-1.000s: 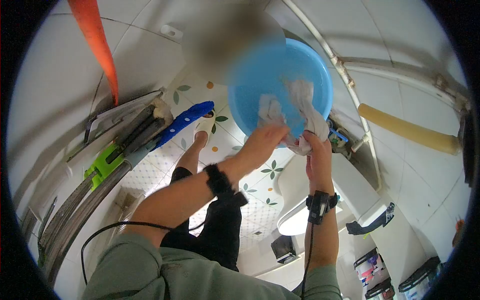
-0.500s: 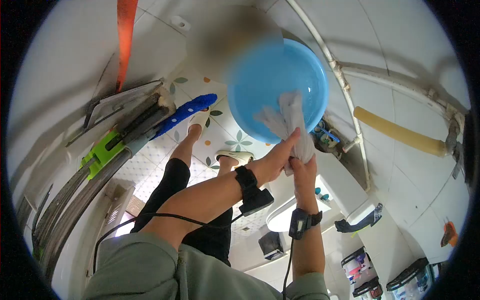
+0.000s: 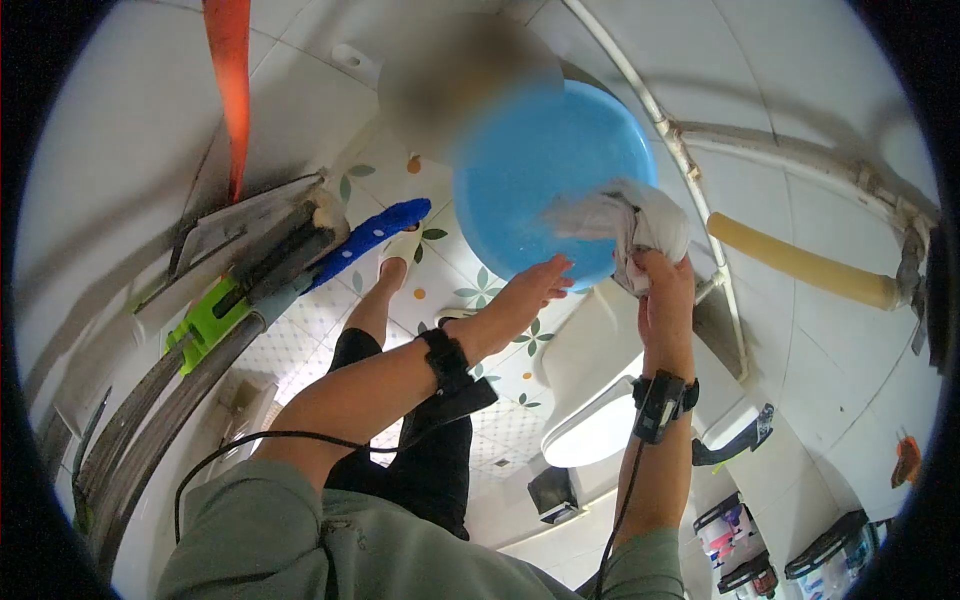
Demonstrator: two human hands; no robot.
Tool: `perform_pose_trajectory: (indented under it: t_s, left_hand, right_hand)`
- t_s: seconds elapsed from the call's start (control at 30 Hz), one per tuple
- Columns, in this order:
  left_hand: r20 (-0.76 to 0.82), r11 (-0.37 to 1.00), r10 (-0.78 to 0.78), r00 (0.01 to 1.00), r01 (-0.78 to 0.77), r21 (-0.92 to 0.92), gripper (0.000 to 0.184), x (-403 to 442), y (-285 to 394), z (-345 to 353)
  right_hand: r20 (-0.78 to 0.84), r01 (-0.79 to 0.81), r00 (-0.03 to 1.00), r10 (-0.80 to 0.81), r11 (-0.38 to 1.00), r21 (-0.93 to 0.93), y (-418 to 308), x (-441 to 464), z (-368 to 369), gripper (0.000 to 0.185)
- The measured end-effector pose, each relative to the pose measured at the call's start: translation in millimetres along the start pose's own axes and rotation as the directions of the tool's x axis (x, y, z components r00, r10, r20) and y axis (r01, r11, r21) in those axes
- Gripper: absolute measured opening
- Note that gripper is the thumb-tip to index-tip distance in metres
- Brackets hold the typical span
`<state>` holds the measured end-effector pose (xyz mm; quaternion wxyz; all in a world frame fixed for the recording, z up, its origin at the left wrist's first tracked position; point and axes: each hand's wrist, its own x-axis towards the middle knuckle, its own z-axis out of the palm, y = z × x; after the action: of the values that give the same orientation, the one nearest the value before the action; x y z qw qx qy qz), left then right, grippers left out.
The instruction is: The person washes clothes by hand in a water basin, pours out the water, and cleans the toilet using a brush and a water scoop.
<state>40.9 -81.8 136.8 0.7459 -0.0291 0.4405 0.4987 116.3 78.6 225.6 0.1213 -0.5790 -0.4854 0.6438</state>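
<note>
A whitish wet-looking cloth (image 3: 650, 222) hangs bunched over the right side of a blue basin (image 3: 500, 215). My right hand (image 3: 662, 290) grips its lower end, with fingers wrapped round it, and its loose part trails left over the basin. Whether the cloth is a garment I cannot tell. Just in front of the basin's near rim, my left hand (image 3: 530, 295) is apart from the cloth, with its fingers loosely stretched and nothing in them. Black devices are strapped to both wrists, with cables running back.
A white toilet (image 3: 595, 400) stands below my hands. Mop handles with a green clamp (image 3: 212, 315) and a blue fuzzy head (image 3: 375, 235) lean at the left. Along the right wall run a white pipe (image 3: 655, 110) and a yellow hose (image 3: 800, 262). A blurred patch hides the basin's upper left.
My left hand has let go of the cloth and moved left and down. My right hand has carried the cloth right and slightly up, and the cloth now hangs folded over.
</note>
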Motion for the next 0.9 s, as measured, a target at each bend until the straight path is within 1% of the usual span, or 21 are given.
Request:
perform_pose_trajectory:
  t_s: [0.07, 0.17, 0.2, 0.27, 0.3, 0.37, 0.4, 0.5, 0.6, 0.63, 0.7, 0.8, 0.9]
  left_hand:
    - [-0.041, 0.998, -0.027, 0.999, 0.029, 0.05, 0.072, -9, -16, -7]
    - [-0.061, 0.999, 0.026, 0.998, -0.024, 0.038, 0.064, -19, -36, -19]
    - [-0.092, 0.999, 0.026, 0.995, -0.022, 0.041, 0.063, -20, -43, -21]
    - [-0.159, 0.999, 0.024, 0.987, -0.016, 0.051, 0.06, -17, -57, -28]
    - [-0.131, 0.996, -0.015, 0.991, 0.027, 0.087, 0.055, -20, -48, -34]
    - [-0.13, 0.994, -0.004, 0.992, 0.018, 0.109, 0.05, -19, -63, -45]
    - [-0.084, 0.991, -0.049, 0.995, 0.059, 0.124, 0.047, -21, -57, -50]
    - [-0.052, 0.988, -0.002, 0.999, 0.01, 0.154, 0.045, -15, -76, -66]
    - [-0.052, 0.984, -0.003, 0.999, 0.012, 0.176, 0.043, -13, -84, -70]
    - [-0.05, 0.987, 0.007, 0.999, 0.001, 0.159, 0.042, -12, -87, -69]
    - [-0.044, 0.991, 0.042, 0.998, -0.036, 0.127, 0.041, -10, -86, -66]
    - [-0.062, 0.983, -0.01, 0.998, 0.021, 0.18, 0.039, -10, -67, -53]
    - [-0.084, 0.988, -0.041, 0.996, 0.053, 0.143, 0.045, -5, -42, -40]
  right_hand:
    - [-0.04, 0.071, 0.997, -0.07, 0.997, 0.017, 9, 12, 4, 0.049]
    - [-0.054, 0.061, 0.996, -0.072, 0.981, -0.182, 42, 37, 16, 0.056]
    - [-0.068, 0.085, 0.992, -0.108, 0.954, -0.287, 59, 48, 18, 0.058]
    - [-0.083, 0.116, 0.981, -0.177, 0.87, -0.48, 104, 73, 22, 0.062]
    - [-0.088, 0.11, 0.98, -0.177, 0.858, -0.502, 123, 80, 30, 0.063]
    - [-0.069, 0.071, 0.986, -0.151, 0.759, -0.647, 157, 90, 35, 0.061]
    - [-0.059, 0.051, 0.99, -0.132, 0.699, -0.713, 169, 92, 40, 0.06]
    - [-0.091, 0.05, 0.97, -0.224, 0.553, -0.832, 203, 105, 49, 0.056]
    - [-0.113, -0.027, 0.98, -0.161, 0.461, -0.887, 214, 117, 48, 0.055]
    - [-0.08, -0.056, 0.996, -0.044, 0.408, -0.911, 218, 125, 45, 0.055]
    - [-0.028, -0.081, 0.983, 0.181, 0.294, -0.952, 215, 143, 34, 0.056]
    - [0.132, 0.083, 0.922, 0.365, 0.145, -0.986, 195, 156, 19, 0.057]
    - [0.061, -0.063, 0.954, 0.295, 0.394, -0.917, 176, 142, 3, 0.058]
